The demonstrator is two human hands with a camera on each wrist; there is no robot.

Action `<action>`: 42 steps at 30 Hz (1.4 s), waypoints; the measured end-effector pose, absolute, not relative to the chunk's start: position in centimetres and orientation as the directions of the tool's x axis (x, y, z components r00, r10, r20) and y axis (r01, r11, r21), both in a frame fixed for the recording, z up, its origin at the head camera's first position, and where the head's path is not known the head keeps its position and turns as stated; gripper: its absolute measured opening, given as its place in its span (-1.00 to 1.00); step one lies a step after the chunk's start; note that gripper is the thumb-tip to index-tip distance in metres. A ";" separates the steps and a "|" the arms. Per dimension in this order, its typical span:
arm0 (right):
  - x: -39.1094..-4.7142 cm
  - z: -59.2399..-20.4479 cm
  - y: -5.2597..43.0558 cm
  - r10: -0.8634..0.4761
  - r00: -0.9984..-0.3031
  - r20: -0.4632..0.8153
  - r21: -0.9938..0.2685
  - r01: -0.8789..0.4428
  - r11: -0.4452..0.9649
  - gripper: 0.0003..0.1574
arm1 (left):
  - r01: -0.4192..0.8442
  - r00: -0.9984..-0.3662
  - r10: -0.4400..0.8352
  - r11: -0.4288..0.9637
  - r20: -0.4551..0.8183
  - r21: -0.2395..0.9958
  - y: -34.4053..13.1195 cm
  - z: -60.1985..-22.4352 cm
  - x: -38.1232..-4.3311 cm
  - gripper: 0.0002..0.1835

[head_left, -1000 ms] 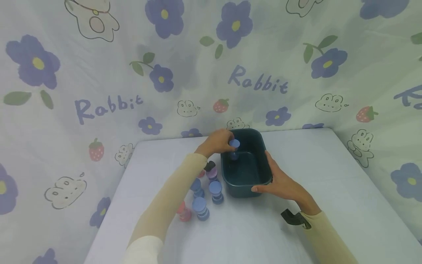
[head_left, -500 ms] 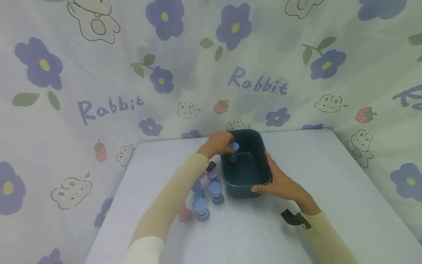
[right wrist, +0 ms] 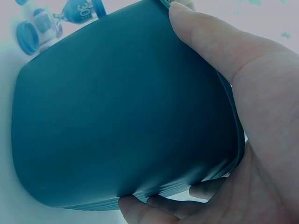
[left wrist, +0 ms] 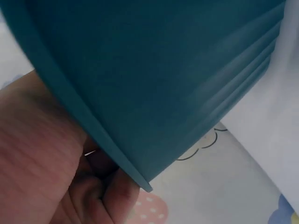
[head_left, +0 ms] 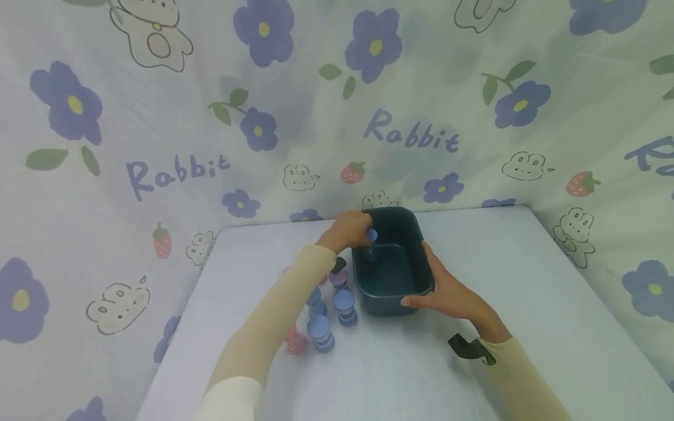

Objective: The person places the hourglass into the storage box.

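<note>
A dark teal plastic bin (head_left: 387,305) stands toward the back of the table. My left hand (head_left: 344,230) reaches over its left rim and pinches a blue-capped sand timer (head_left: 371,235), which is upright inside the bin near the left wall. In the left wrist view the bin's wall (left wrist: 140,88) hides the timer and most of the fingers. My right hand (head_left: 447,290) grips the bin's near right corner, thumb along the front and fingers against the right side. The right wrist view shows that thumb and several curled fingers on the teal wall (right wrist: 126,102).
Left of the bin stand several more sand timers: blue ones (head_left: 319,327), (head_left: 344,301), a pink one (head_left: 296,343) and a purple-topped one (head_left: 339,277). The left forearm partly covers this group. A flower-and-rabbit printed cloth (head_left: 310,123) rises behind the white table (head_left: 400,374).
My left hand has lowered the blue sand timer a little deeper into the bin and slightly left. The right hand stays on the bin.
</note>
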State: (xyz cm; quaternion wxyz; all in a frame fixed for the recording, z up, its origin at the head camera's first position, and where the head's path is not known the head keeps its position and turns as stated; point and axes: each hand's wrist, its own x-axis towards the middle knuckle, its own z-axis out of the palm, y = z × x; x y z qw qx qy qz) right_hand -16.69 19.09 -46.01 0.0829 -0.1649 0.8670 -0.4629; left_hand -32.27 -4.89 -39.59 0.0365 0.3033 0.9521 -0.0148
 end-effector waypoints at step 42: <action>-17.0 -46.3 19.3 -0.353 -0.935 0.025 -0.820 -0.221 0.528 0.73 | 0.510 -0.860 0.390 0.628 0.330 0.587 -17.6 -34.3 -25.4 -0.54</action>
